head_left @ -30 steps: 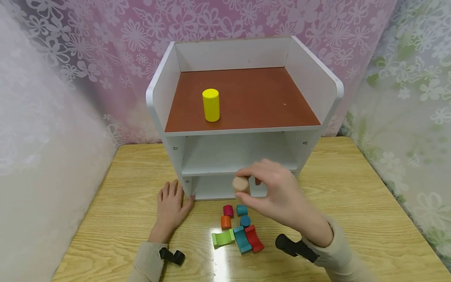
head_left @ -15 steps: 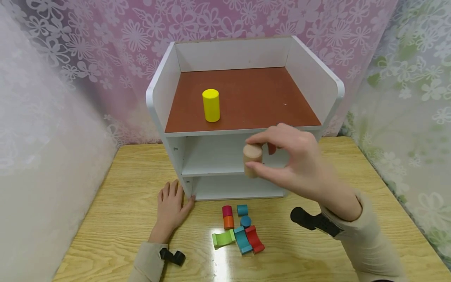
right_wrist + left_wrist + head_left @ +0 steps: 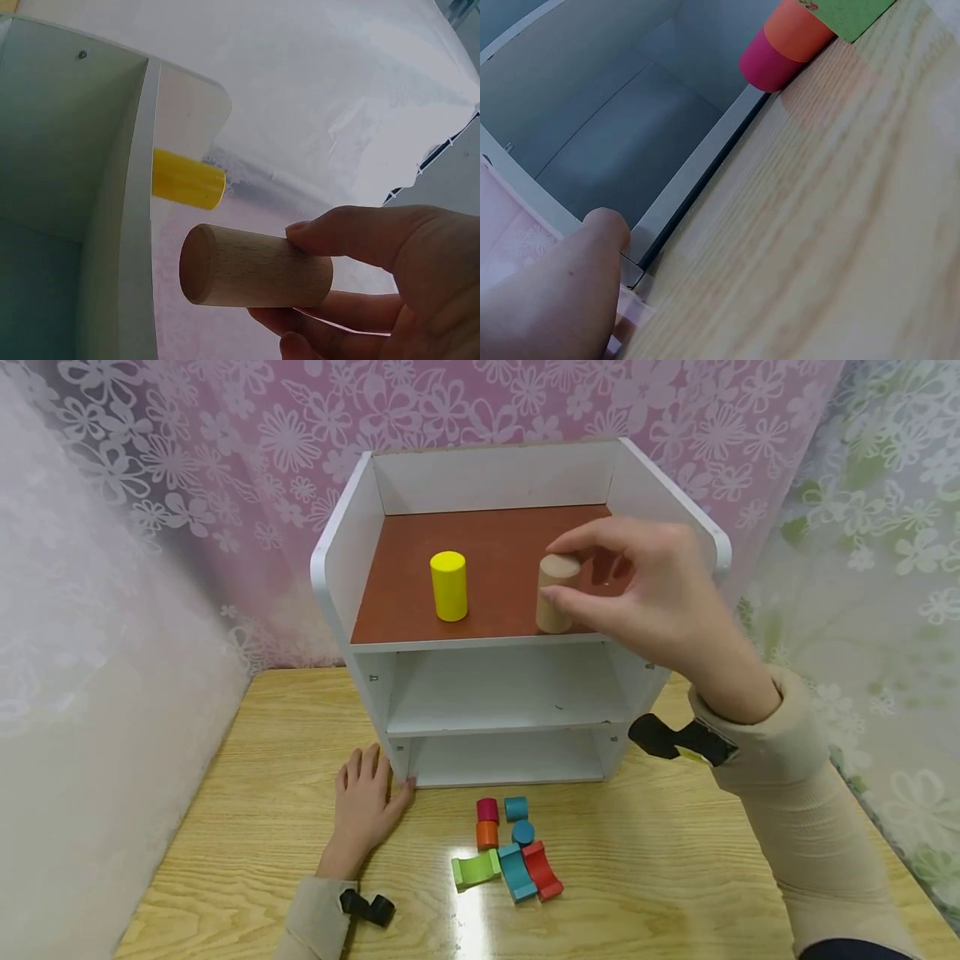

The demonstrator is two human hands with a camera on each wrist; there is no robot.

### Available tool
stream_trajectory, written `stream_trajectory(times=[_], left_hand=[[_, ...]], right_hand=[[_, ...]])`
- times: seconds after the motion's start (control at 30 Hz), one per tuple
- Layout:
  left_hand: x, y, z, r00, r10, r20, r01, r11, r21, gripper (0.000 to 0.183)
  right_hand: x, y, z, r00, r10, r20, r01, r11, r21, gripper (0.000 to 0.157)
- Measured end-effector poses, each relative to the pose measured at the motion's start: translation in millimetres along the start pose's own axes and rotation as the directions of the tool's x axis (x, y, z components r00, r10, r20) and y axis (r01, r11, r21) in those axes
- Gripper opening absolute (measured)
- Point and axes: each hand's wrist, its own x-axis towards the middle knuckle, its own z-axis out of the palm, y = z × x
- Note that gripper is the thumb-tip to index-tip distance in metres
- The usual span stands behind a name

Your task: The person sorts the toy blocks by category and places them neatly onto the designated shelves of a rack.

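Observation:
My right hand (image 3: 652,589) pinches a plain wooden cylinder (image 3: 553,610) between thumb and fingers, upright, at the front right of the brown shelf top (image 3: 502,552). In the right wrist view the wooden cylinder (image 3: 247,270) shows a free lower end, apart from the shelf's edge. A yellow cylinder (image 3: 450,589) stands on the same top, to the left. My left hand (image 3: 365,802) lies flat on the table with fingers spread, its thumb touching the shelf unit's lower left corner; the left wrist view shows that thumb (image 3: 577,262) against the corner.
The white shelf unit (image 3: 487,643) has raised sides and two lower compartments. On the wooden table (image 3: 262,827) before it lie small blocks: a magenta one (image 3: 487,810), an orange one (image 3: 487,835), two blue ones, and curved pieces in green (image 3: 476,869), teal (image 3: 517,872) and red (image 3: 542,870).
My right hand has lifted the wooden cylinder from in front of the lower compartments up to the brown top. My left hand has stayed in place.

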Motion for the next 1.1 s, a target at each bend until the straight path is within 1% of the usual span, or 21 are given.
stream_trajectory(times=[0.13, 0.23, 0.5, 0.8, 0.97, 1.1], left_hand=[[-0.2, 0.6, -0.1, 1.000, 0.003, -0.006, -0.003, 1.000, -0.002, 0.066], [-0.1, 1.3, -0.8, 1.000, 0.004, -0.008, -0.004, 1.000, -0.004, 0.066], [0.4, 0.8, -0.8, 1.000, -0.005, 0.006, 0.005, 1.000, 0.013, 0.068], [0.3, -1.1, 0.8, 1.000, 0.005, -0.010, -0.005, 1.000, 0.007, 0.067], [0.1, -1.5, 1.3, 1.000, 0.013, -0.026, -0.012, 1.000, 0.007, 0.066], [0.2, -0.8, 1.2, 1.000, 0.015, -0.022, -0.015, 1.000, 0.004, 0.065]], right_hand=[[9, 6, -1.9, 0.996, 0.083, 0.013, -0.082, 0.996, -0.038, 0.022], [12, 11, -1.9, 0.994, 0.107, 0.037, -0.105, 0.993, -0.055, 0.021], [9, 20, 0.7, 0.988, 0.134, 0.070, -0.129, 0.988, -0.080, 0.020], [7, 23, -0.2, 0.984, 0.160, 0.083, -0.152, 0.984, -0.094, 0.019], [5, 22, -1.3, 0.981, 0.161, 0.106, -0.150, 0.983, -0.106, 0.028], [3, 19, -2.4, 0.988, 0.122, 0.093, -0.111, 0.987, -0.114, 0.038]])
